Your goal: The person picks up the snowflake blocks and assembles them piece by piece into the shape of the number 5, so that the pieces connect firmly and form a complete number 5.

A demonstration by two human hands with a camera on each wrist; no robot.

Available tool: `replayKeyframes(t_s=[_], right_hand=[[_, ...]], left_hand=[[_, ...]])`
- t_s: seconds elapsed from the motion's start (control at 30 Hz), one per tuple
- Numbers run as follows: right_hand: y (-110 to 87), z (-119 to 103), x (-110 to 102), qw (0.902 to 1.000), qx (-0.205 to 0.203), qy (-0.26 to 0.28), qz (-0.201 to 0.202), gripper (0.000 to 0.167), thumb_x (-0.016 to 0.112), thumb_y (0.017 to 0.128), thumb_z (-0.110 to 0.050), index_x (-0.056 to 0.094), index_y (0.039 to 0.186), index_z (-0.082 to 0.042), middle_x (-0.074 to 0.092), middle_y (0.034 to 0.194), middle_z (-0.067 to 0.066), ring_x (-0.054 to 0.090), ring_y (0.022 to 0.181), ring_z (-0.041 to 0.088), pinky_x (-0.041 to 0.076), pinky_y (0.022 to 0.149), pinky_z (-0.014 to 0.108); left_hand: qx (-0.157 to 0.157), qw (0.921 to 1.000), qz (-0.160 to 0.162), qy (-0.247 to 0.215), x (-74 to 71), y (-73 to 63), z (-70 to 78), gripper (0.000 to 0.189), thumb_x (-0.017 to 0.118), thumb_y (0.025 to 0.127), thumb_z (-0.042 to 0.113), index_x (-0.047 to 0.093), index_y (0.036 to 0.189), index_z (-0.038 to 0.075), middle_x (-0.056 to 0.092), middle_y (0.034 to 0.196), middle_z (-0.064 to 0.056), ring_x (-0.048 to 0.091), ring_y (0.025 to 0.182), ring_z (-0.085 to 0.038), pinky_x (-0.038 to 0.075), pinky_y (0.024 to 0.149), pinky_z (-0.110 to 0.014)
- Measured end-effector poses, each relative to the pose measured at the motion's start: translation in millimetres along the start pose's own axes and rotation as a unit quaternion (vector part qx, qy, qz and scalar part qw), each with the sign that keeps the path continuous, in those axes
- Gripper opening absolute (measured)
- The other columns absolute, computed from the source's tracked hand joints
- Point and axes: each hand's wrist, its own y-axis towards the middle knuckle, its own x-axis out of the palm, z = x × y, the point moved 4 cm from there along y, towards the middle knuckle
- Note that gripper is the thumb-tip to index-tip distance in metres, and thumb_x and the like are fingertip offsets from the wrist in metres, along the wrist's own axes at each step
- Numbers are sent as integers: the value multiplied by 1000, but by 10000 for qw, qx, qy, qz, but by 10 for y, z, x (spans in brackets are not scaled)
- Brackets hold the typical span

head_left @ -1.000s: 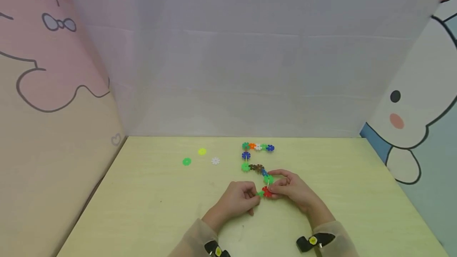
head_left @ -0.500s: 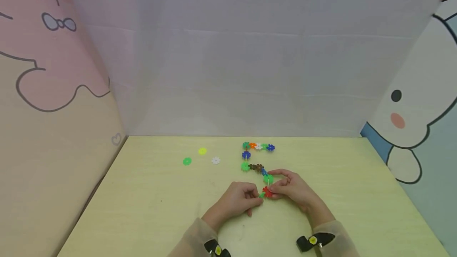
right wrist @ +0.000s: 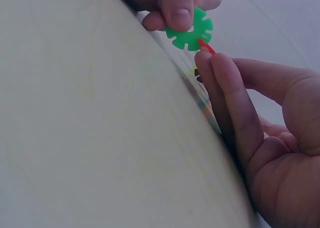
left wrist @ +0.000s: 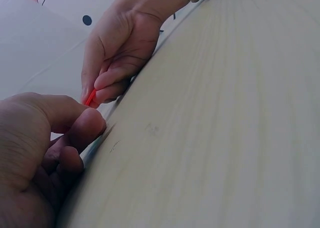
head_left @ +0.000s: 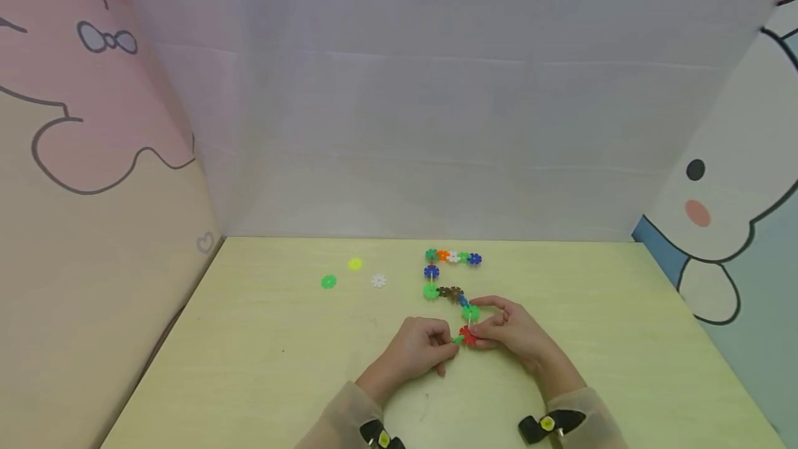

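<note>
The left hand (head_left: 416, 350) pinches a notched green disc (right wrist: 192, 34) between thumb and fingers. A notched red disc (head_left: 467, 336) is pinched in the right hand (head_left: 516, 333). In the right wrist view the green disc's edge meets the red one at a notch; how deep they sit together I cannot tell. The red disc ends a chain of linked notched discs that bends back over the table through a light green disc (head_left: 470, 313), brown discs (head_left: 450, 293), a blue disc (head_left: 431, 272) and a top row ending in another blue disc (head_left: 475, 259).
Left of the chain lie three loose discs: a yellow disc (head_left: 355, 264), a green disc (head_left: 328, 282) and a white disc (head_left: 378, 281). The pale wooden table (head_left: 249, 366) ends at a white cloth (head_left: 399, 123) behind, with printed panels on both sides.
Between a second and half a second ago the left hand's fingertips shifted slightly right with the green disc, toward the red one. The right hand keeps its grip; the chain stays put.
</note>
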Motion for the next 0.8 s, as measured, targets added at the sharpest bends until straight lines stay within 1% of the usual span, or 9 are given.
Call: replayKeyframes(t_s=[0.23,0.4,0.57,0.7,0.8], right_hand=[[-8,7,9,9998,61,139,127,64,71,101,9,42,158,9,79,96,17,81,91,28,67,85,38],[-16,6,26,9998,52,143,91,65,71,100,10,42,158,9,78,95,17,80,93,29,67,87,40],[-30,16,48,9998,91,199,16,66,70,100,11,40,159,10,77,93,17,80,93,29,66,89,43],[-24,20,56,9996,86,243,84,66,70,101,10,41,159,9,77,94,16,80,93,28,67,89,42],[-9,16,58,9997,40,190,139,65,72,101,8,43,159,7,77,93,15,80,93,27,67,88,40]], left_hand=[[-37,9999,140,-52,-2,-1,0,31,77,100,5,65,73,13,69,57,3,66,47,-7,32,44,-16],[-86,9998,115,-142,10,-3,-2,31,76,100,3,65,73,13,69,59,5,67,49,-7,33,45,-16],[-117,9999,40,-105,24,-5,1,33,75,101,4,63,73,13,67,58,5,67,49,-7,33,44,-15],[-151,9998,73,-43,14,-10,6,31,75,102,4,63,74,13,69,60,5,68,49,-7,34,45,-16],[-250,9996,129,-72,3,-13,0,29,76,102,5,64,76,13,71,62,5,68,50,-8,34,46,-16]])
